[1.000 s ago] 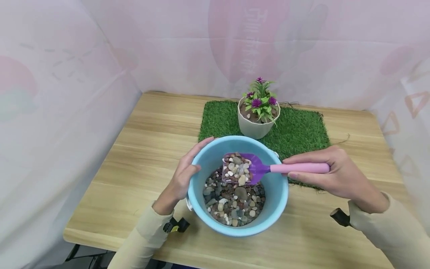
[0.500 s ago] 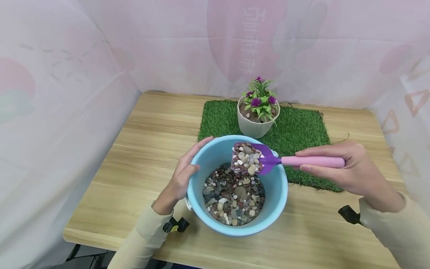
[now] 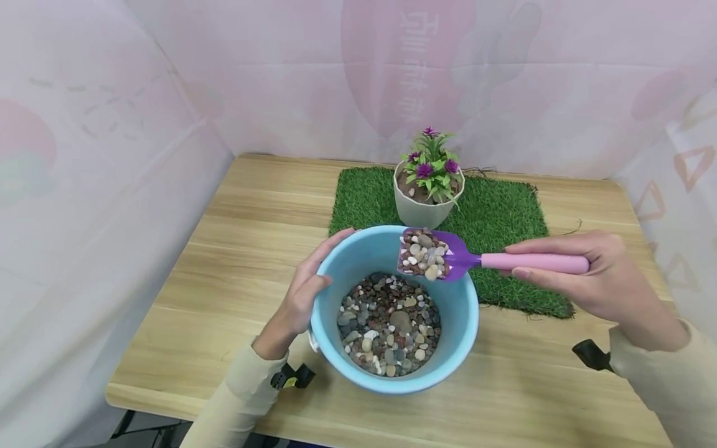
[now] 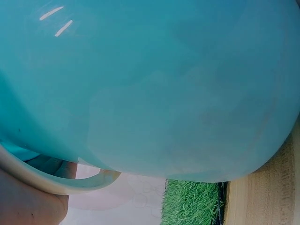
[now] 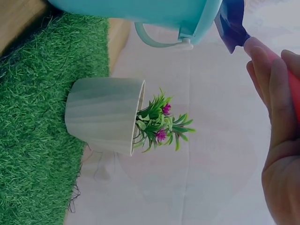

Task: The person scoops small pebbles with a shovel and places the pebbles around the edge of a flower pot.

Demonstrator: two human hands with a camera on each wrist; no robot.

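Observation:
My right hand [image 3: 588, 267] grips the pink handle of a small purple shovel [image 3: 462, 256]. Pebbles [image 3: 424, 254] in white, tan and brown fill its blade, which is held level over the far right part of a light blue bucket [image 3: 330, 358]. More stones [image 3: 392, 330] cover the bucket's bottom. My left hand [image 3: 305, 280] holds the bucket's left rim, thumb over the edge and fingers along the outside. In the left wrist view the bucket wall [image 4: 164, 93] fills most of the picture, and the white bucket handle [image 4: 56, 183] crosses part of that hand.
Behind the bucket, a white flowerpot [image 3: 422, 211] with a purple-flowered plant [image 3: 434, 165] stands on a green turf mat [image 3: 498, 218]. The mat lies on a wooden table [image 3: 252, 249]. White printed cloth [image 3: 291, 93] hangs behind and at both sides.
My right hand has carried the loaded shovel to the right and away from me, from above the bucket's middle to near its far right rim. My left hand stays on the rim.

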